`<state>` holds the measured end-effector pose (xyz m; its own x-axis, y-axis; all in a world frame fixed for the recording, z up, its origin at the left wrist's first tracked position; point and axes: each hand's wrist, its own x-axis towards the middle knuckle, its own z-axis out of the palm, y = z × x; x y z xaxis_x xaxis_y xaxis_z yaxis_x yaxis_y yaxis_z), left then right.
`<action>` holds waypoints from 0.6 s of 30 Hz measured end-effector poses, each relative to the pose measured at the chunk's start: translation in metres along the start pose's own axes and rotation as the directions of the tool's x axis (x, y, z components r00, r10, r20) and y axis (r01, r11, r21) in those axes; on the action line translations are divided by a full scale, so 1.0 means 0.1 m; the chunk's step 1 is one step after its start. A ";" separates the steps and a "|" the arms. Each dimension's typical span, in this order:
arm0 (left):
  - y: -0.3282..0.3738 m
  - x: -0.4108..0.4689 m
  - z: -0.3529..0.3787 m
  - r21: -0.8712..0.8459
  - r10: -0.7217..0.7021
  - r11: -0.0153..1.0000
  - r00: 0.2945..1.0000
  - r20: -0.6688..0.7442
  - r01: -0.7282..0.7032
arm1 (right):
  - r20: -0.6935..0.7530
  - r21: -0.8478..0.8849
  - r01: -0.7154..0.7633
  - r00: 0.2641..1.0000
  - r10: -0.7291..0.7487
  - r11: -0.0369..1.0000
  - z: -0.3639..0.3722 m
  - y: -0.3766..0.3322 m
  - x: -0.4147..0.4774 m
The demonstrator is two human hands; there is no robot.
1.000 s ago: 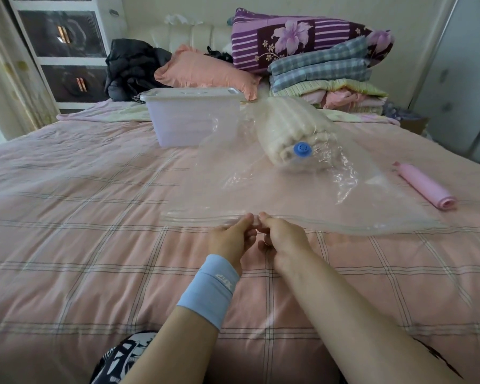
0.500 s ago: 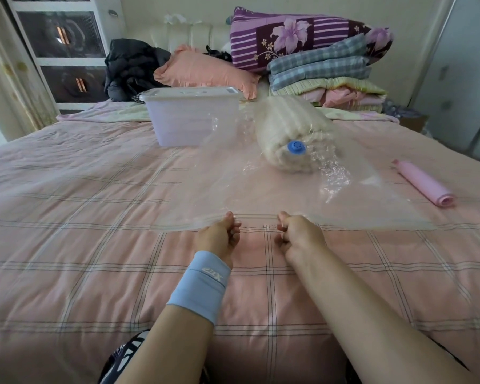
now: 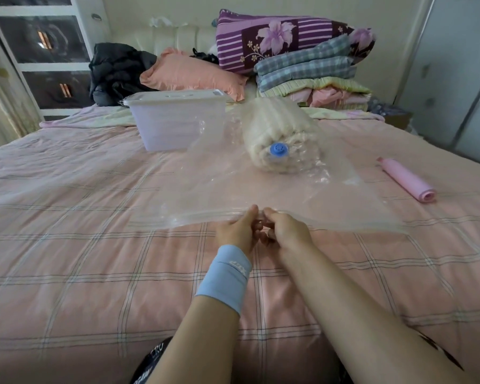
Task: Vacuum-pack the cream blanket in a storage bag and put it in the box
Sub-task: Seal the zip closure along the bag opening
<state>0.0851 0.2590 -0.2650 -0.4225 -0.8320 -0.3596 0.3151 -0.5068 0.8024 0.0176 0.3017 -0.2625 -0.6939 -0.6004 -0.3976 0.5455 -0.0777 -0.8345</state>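
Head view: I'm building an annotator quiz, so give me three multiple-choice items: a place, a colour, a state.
1. Where is the roll relative to the bag? A inside it; B on top of it; C on the bed, to its right.
2. The bag's valve is: A red; B blue; C white.
3. The left hand and right hand: A both pinch the bag's near edge; B lie flat on the bed; C hold the roll.
Answers: C, it lies on the bed apart from the bag; B, a blue cap shows against the blanket; A, both close on the edge, side by side.
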 end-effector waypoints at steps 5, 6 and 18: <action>-0.03 0.07 0.04 -0.049 -0.079 0.996 0.997 -0.012 0.078 | -0.085 -0.026 0.026 0.996 -0.028 0.999 -0.08 -0.02 0.06; -0.04 0.08 0.02 -0.037 -0.088 0.996 0.996 -0.017 0.087 | -0.098 -0.026 0.024 0.995 -0.027 0.999 -0.09 0.00 0.06; 0.03 0.13 -0.09 -0.103 -0.102 0.990 0.995 -0.022 0.100 | -0.181 0.051 0.011 0.983 -0.001 0.999 -0.43 -0.25 0.14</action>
<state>0.0880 0.2443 -0.2717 -0.4335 -0.7806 -0.4503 0.3572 -0.6076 0.7094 -0.0257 0.3296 -0.2637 -0.7682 -0.4464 -0.4590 0.5613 -0.1249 -0.8181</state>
